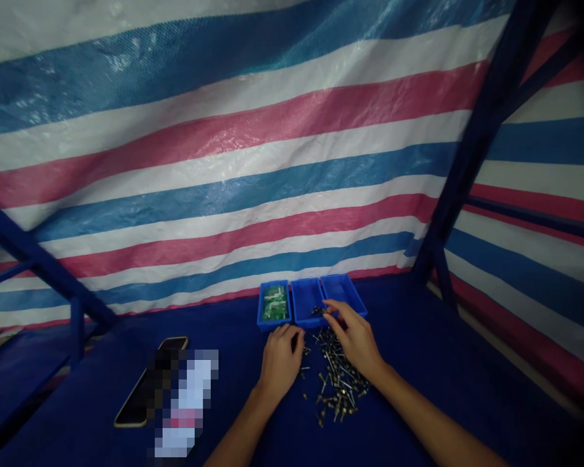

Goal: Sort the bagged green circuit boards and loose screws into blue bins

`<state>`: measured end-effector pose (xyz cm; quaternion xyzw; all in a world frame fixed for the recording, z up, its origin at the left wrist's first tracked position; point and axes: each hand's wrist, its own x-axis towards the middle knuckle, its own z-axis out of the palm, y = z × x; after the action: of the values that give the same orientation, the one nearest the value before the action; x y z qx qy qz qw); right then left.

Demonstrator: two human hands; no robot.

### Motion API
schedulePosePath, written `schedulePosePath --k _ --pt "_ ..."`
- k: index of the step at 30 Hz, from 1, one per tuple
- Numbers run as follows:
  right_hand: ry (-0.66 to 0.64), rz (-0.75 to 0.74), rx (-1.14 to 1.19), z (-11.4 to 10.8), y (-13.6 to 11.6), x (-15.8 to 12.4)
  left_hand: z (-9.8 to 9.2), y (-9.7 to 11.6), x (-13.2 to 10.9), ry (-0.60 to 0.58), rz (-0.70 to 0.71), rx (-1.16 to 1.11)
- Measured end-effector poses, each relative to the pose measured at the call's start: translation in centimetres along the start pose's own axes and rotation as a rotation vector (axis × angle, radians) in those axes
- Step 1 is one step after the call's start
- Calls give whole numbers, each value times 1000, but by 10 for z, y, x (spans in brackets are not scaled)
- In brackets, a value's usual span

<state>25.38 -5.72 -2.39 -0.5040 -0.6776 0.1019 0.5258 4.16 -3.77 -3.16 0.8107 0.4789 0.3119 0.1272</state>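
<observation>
Three small blue bins stand side by side at the back of the blue table. Green and white pieces (275, 303) fill the left bin (259, 311). A few small dark parts (317, 311) lie in the middle bin (307, 292); the right bin (343, 292) shows bare blue inside. My right hand (354, 337) is over the front of the middle and right bins, fingers pinched on something too small to make out. My left hand (281, 360) rests in front of the left bin, its fingers curled together, their contents hidden. A pile of metal screw-like parts (340, 373) lies between my hands.
A phone (139, 402) lies on the table (233, 389) at the left, beside a blurred-out pale item (189, 402). Blue frame posts (467, 162) rise at both sides. A striped plastic sheet (253, 175) hangs behind the bins.
</observation>
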Motion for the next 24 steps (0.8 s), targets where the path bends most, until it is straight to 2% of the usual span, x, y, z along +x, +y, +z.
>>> schedulePosePath --k 3,14,24 --pt "16 45 -40 0 1 0 -1 1 0 2 -2 5" --pt "-10 -23 -104 1 7 1 0 0 -1 11 1 13" --pt "-120 -56 -163 1 8 -3 0 1 -1 22 -19 40"
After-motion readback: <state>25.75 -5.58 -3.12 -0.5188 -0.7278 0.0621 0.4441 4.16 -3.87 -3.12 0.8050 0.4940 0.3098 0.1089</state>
